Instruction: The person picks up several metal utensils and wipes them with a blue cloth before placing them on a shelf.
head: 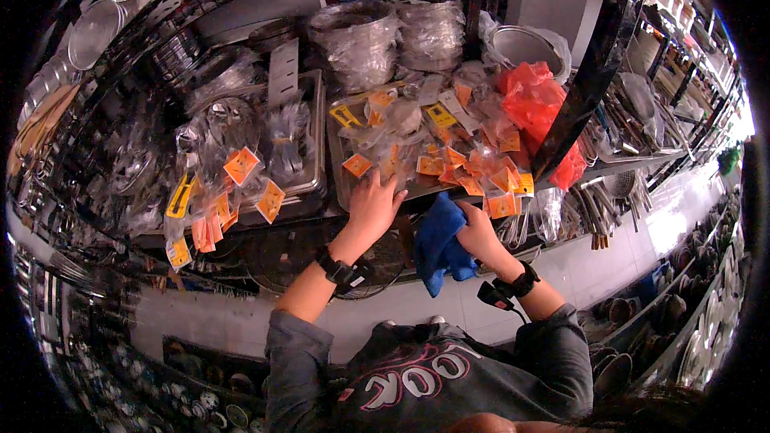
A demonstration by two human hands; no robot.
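My left hand [374,204] reaches over the near edge of a metal tray [341,183], its fingers apart near a small orange card [357,165]. Whether the fingertips touch the tray or the plastic packets [400,117] cannot be made out. Heaped in that tray are clear packets with orange and yellow cards [442,115]. My right hand [478,230] grips a bunched blue cloth [442,246], which hangs down in front of the shelf edge. Just above that hand, more orange cards [504,205] stick out over the tray's front.
Wrapped stacks of metal bowls [355,42] stand behind the tray. A red plastic bag [535,99] lies beside a black shelf post [592,81]. Left are another metal tray [317,132] and packaged utensils [222,120]. Long-handled utensils [601,210] project at right. Low shelves of goods [680,294] flank the floor.
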